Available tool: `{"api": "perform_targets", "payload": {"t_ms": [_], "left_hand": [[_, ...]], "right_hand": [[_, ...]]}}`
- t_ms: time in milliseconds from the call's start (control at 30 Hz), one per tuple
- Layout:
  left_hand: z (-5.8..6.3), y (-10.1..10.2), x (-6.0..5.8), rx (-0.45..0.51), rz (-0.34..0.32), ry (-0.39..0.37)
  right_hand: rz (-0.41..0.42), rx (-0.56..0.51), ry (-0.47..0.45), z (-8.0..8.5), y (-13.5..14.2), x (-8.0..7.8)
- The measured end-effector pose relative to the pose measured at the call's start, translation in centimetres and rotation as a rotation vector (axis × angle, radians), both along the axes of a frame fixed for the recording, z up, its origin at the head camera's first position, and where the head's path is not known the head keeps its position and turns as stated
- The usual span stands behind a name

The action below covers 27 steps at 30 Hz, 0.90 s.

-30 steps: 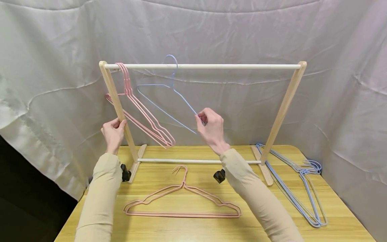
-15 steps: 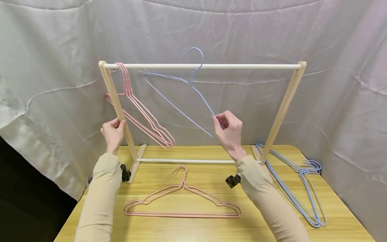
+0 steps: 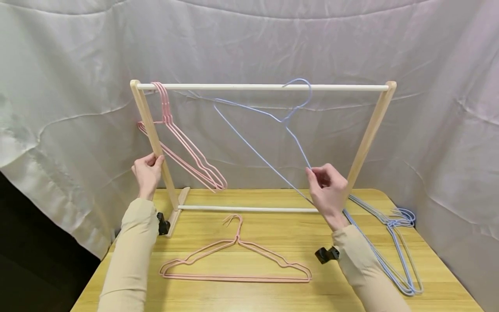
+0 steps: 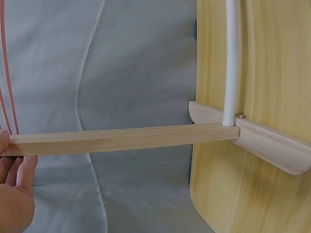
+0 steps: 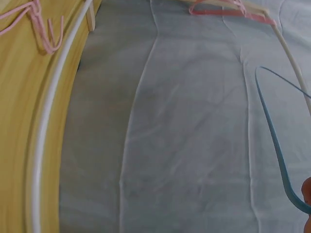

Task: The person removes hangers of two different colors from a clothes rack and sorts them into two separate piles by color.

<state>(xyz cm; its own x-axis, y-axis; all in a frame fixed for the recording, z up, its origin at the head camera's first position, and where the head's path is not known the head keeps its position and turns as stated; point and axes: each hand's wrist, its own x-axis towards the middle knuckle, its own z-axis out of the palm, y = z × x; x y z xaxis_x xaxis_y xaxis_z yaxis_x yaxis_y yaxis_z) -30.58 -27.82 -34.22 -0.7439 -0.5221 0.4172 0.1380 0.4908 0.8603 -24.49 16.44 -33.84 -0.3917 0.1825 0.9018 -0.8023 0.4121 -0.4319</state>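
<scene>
- Blue hanger (image 3: 288, 116): shifted right along the white top bar (image 3: 241, 87), then lowered. Hook overlaps bar; from here, I cannot tell if it bears weight.
- Right hand (image 3: 328, 187): grip pinched on the hanger's near end.
- Left hand (image 3: 148, 171): grip unchanged, closed around the left upright (image 3: 168, 186).
- Effect, as judged: wider separation from the hung pink hangers (image 3: 166, 117).

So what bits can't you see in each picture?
- Head view: the right foot of the rack, hidden behind the right hand and sleeve.
- Head view: how many hangers are in the pile; their wires overlap.
- Left wrist view: part of the left hand, cut off by the left edge.
- Right wrist view: the hook of the blue hanger, past the right edge.
</scene>
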Motion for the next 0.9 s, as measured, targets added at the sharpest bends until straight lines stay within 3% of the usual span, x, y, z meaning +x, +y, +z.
{"api": "perform_targets", "payload": {"t_ms": [333,600,900], "left_hand": [[-0.2,0.1,-0.1,-0.024,0.019,0.009],[-0.1,0.1,-0.1,-0.018,0.013,0.001],[-0.1,0.0,-0.1,-0.022,0.008,0.010]], "right_hand": [[0.000,-0.126,0.001,-3.0,5.5,1.4],[-0.070,-0.207,0.018,-5.8,9.8,2.5],[-0.124,-0.339,0.039,-6.7,13.2,4.6]]}}
